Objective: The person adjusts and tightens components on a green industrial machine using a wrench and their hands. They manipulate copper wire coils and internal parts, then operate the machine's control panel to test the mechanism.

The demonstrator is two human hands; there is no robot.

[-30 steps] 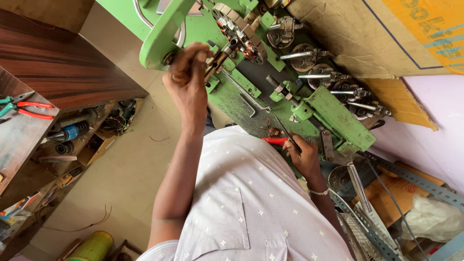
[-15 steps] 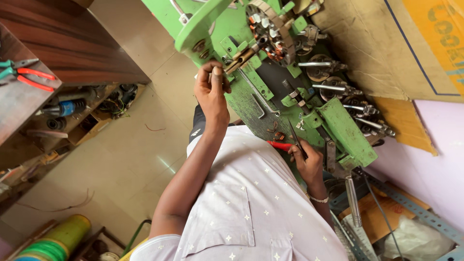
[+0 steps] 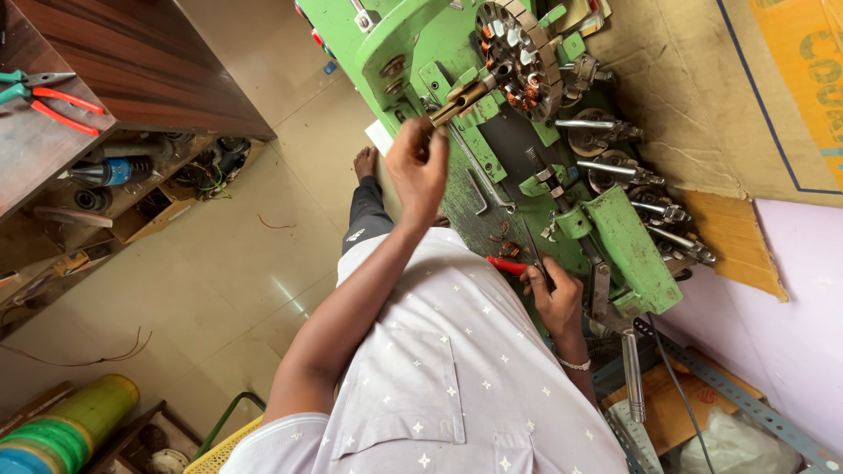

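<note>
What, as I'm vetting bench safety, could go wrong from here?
The left hand works beside the brass spindle and wound stator; the hand could get pinched if that turns. The right hand grips a red-handled tool on the green machine; a slip might jab the hand.

- The left hand (image 3: 420, 167) is raised farther out, arm stretched long and bare to the elbow, fingers curled together in a pinch, back of the hand facing up.
- The right hand (image 3: 553, 298) sits nearer the body on the right side, wrist bent, fingers closed in a loose grip, a thin band round the wrist.
</note>
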